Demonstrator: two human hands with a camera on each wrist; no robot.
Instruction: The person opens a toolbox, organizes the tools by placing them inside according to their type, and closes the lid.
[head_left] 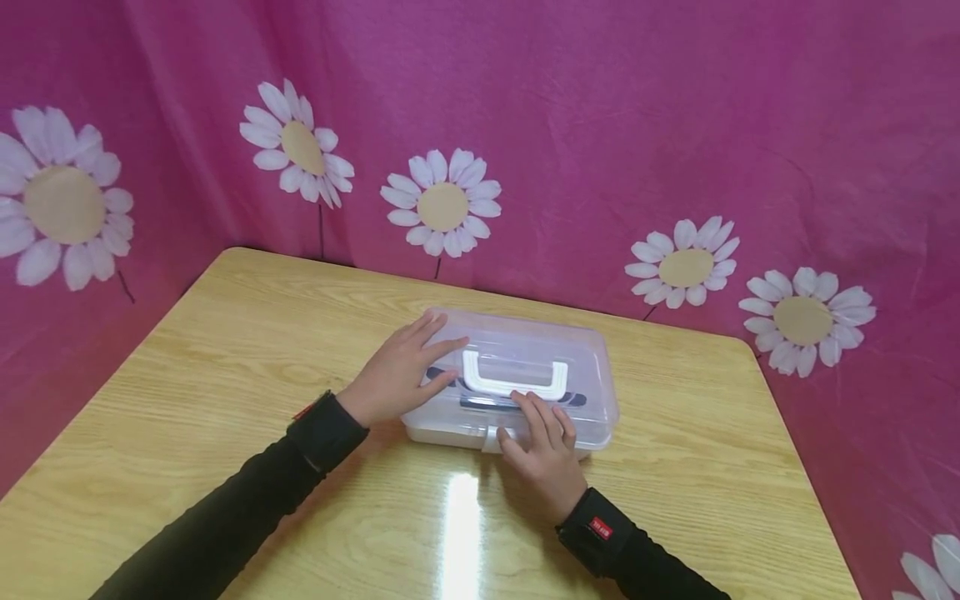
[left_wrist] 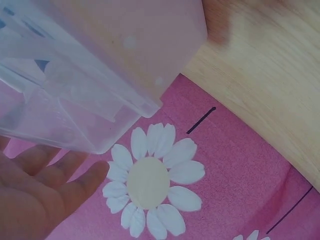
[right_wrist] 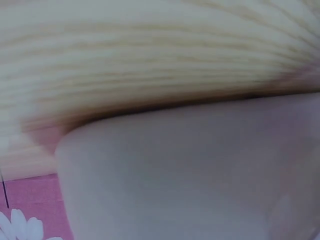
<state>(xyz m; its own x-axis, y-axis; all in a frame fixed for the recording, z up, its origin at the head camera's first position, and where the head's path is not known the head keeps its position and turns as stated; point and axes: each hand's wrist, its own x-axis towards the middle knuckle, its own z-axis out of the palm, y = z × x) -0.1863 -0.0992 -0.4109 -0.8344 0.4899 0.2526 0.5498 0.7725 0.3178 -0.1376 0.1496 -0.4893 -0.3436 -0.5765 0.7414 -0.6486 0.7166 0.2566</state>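
A clear plastic storage box (head_left: 588, 354) with a pale base sits on the wooden table, lid down. Its white handle (head_left: 517, 388) lies on the lid, and a latch (head_left: 491, 439) is at the front. Dark shapes show through the lid. My left hand (head_left: 400, 371) is at the lid's left side, fingers spread; the left wrist view shows its fingers (left_wrist: 82, 185) close by the lid's edge. At the front, my right hand (head_left: 551, 462) has its fingertips over the lid and its thumb beside the latch. The right wrist view has only the box's side (right_wrist: 175, 170), blurred.
The light wood table (head_left: 247, 350) extends around the box on all sides. Behind it and at both sides hangs a pink cloth (head_left: 555, 150) with large white daisies. A bright light reflection lies on the table in front of the box.
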